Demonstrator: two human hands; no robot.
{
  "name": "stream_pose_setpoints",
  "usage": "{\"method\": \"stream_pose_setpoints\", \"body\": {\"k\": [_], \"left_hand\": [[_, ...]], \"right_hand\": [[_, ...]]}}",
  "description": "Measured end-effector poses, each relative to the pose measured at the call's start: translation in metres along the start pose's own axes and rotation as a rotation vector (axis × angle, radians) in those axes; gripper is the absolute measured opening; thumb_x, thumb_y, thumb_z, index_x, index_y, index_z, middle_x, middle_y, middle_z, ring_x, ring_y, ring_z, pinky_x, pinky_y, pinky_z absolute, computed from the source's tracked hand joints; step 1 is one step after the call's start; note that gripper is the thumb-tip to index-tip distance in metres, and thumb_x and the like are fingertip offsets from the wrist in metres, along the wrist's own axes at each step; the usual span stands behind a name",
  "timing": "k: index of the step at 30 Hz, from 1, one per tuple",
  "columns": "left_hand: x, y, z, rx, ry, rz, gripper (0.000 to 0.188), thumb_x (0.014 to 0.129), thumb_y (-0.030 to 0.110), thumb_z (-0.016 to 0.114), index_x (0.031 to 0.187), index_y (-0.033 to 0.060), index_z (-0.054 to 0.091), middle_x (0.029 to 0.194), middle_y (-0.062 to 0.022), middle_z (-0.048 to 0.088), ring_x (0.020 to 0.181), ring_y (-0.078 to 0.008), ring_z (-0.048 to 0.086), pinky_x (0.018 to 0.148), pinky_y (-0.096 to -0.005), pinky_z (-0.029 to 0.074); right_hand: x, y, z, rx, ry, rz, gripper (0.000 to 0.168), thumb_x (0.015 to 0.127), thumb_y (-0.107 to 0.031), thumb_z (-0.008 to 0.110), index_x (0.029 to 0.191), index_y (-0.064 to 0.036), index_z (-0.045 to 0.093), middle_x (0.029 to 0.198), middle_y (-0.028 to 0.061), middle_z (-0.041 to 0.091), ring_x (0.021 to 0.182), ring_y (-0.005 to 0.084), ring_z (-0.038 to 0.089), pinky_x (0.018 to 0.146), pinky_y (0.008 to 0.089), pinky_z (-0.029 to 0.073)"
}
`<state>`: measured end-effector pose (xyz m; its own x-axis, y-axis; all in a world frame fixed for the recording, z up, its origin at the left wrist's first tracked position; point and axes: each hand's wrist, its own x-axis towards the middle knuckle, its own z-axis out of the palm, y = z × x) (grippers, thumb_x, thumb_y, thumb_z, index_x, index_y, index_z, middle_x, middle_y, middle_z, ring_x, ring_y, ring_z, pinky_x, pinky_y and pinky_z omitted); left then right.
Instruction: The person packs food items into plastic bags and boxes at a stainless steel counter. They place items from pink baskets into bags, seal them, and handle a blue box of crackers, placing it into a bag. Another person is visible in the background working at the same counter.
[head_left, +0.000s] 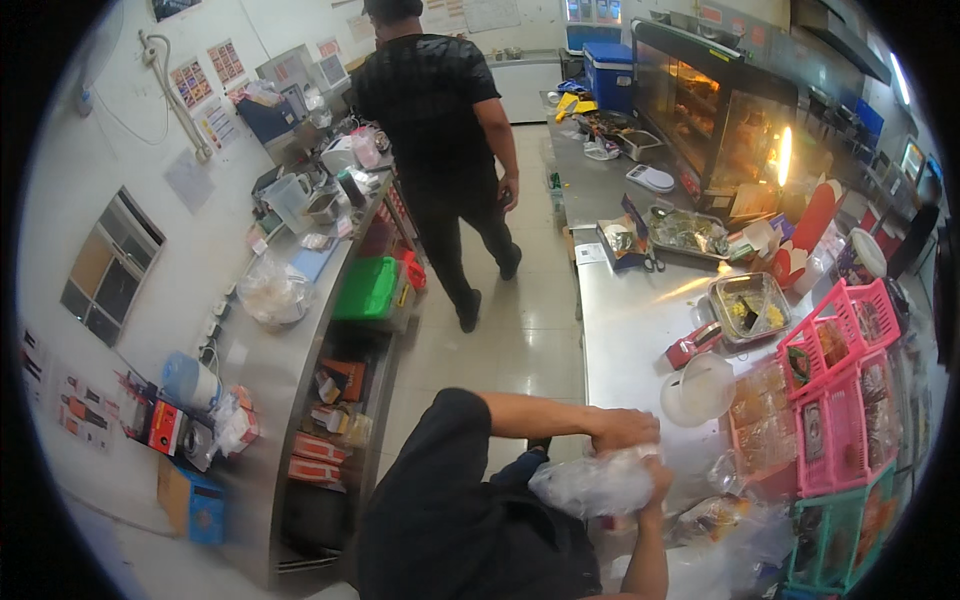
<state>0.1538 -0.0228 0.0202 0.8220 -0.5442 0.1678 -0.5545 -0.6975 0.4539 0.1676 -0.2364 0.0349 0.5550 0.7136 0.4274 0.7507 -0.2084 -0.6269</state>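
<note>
Both of my hands are on a crumpled clear plastic bag (592, 484), held just in front of my body at the edge of the steel counter (619, 330). My left hand (626, 429) grips its upper side, with the fingers bent over it. At the bag's right end, my right hand (658, 480) closes around the plastic. What the bag contains cannot be made out. Close to my hands stands a round white tub (697, 390) with a translucent lid. Beside that, packs of flat orange-brown food (765, 416) lie under clear wrap.
Pink plastic baskets (836, 435) and a green basket (832, 532) line the counter's far side. A red tape dispenser (691, 345) sits near a clear tray of yellow food (750, 307). Scissors (654, 261) lie farther up. Another person (435, 135) stands in the aisle beside a second steel counter (255, 390).
</note>
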Motion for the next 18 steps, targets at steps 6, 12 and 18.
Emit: {"method": "stream_pose_setpoints", "body": {"k": [6, 12, 18], "left_hand": [[-0.040, 0.099, 0.067, 0.021, 0.336, -0.556, 0.067, 0.074, 0.038, 0.066, 0.125, 0.0005, 0.045, 0.118, -0.0228, 0.044, 0.112, -0.0403, 0.044, 0.095, -0.0496, 0.038], [-0.077, 0.116, -0.008, -0.421, 0.281, -0.660, 0.070, 0.073, 0.034, 0.079, 0.123, -0.0014, 0.043, 0.107, -0.0197, 0.056, 0.098, -0.0322, 0.056, 0.095, -0.0451, 0.040], [0.008, 0.067, -0.059, -0.249, -0.260, -0.014, 0.104, 0.046, 0.021, 0.089, 0.134, 0.0018, 0.037, 0.127, -0.0168, 0.048, 0.120, -0.0349, 0.044, 0.107, -0.0420, 0.035]], "right_hand": [[0.044, -0.012, 0.027, 0.159, 0.585, 0.386, 0.030, 0.076, -0.026, 0.070, 0.068, -0.003, 0.053, 0.057, 0.0081, 0.056, 0.052, 0.0163, 0.055, 0.048, 0.0336, 0.041], [0.020, 0.003, 0.002, 0.177, -0.329, -0.138, 0.014, 0.075, -0.025, 0.064, 0.084, -0.016, 0.068, 0.079, 0.0098, 0.066, 0.075, 0.0305, 0.063, 0.069, 0.0424, 0.048], [0.018, -0.017, -0.009, 0.245, -0.614, -0.286, 0.016, 0.077, -0.023, 0.061, 0.080, -0.008, 0.066, 0.077, 0.0138, 0.064, 0.073, 0.0342, 0.061, 0.068, 0.0439, 0.046]]}}
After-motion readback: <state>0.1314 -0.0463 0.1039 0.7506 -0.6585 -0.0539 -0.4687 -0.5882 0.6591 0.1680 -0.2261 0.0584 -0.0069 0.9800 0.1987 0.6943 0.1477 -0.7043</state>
